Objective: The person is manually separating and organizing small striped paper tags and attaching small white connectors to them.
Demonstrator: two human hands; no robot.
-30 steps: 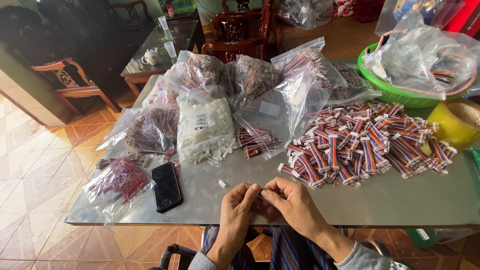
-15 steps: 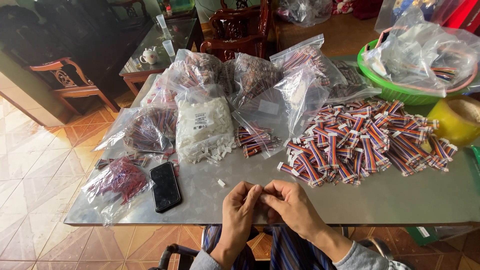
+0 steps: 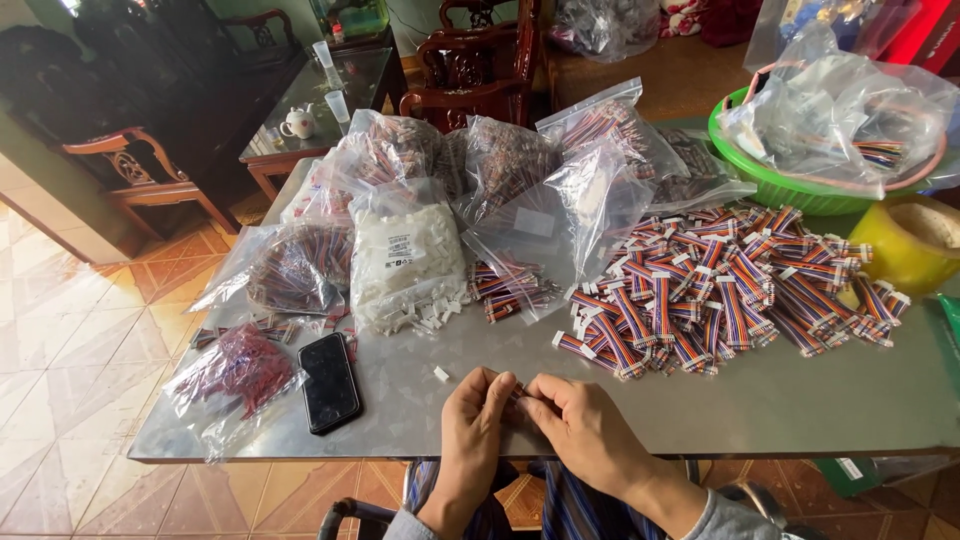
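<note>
Head camera is showing both hands holding their place at the near edge of the grey metal table (image 3: pixel 800 400) across the last second, so the fiddly work between the fingertips is going on rather than finishing. Left hand (image 3: pixel 478 415) and right hand (image 3: pixel 580 425) are meeting fingertip to fingertip, pinching together on a short multicoloured ribbon cable piece (image 3: pixel 519 392) (mostly hidden, only a sliver is showing). Wrists are resting low at the table's edge, palms turned inward, fingers curled. One small white plastic connector (image 3: pixel 441 374) is lying just left of the left hand, a black smartphone (image 3: pixel 330 381) further left. A heap of finished striped cables with white ends (image 3: pixel 720 290) is lying well beyond the right hand.
</note>
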